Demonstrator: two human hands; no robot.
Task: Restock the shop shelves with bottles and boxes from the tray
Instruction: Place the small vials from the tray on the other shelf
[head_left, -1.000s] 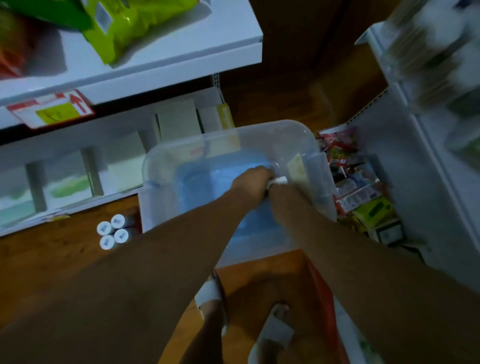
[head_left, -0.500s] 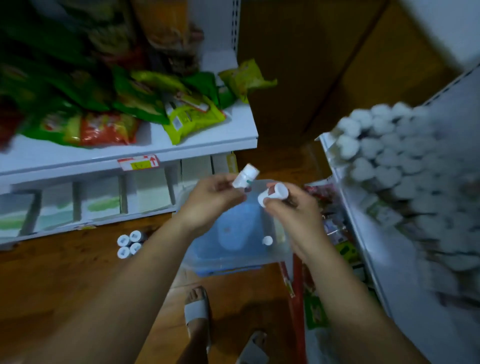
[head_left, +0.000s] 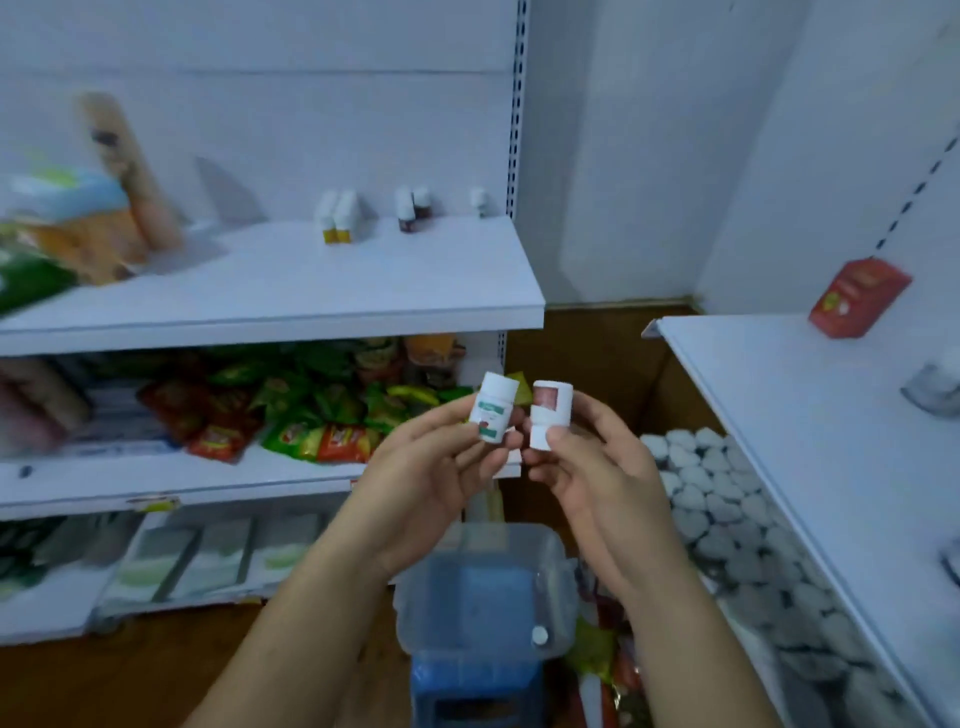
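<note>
A long white upper shelf (head_left: 311, 291) runs from nine to twelve o'clock. Along its back stand a pair of small white bottles with yellow bases (head_left: 337, 215), a pair of white-capped dark bottles (head_left: 413, 210) and a lone small white bottle (head_left: 479, 200). Blurred packets (head_left: 62, 234) crowd its nine o'clock end. The white middle shelf (head_left: 156, 483) beneath carries heaped green and red snack packets (head_left: 311, 415). At three o'clock a white side shelf (head_left: 805, 415) bears a red cardboard box (head_left: 857, 296). At six o'clock a clear plastic tray (head_left: 410, 608) sits on a blue plastic support (head_left: 472, 691) on the brown wooden floor (head_left: 104, 680).
</note>
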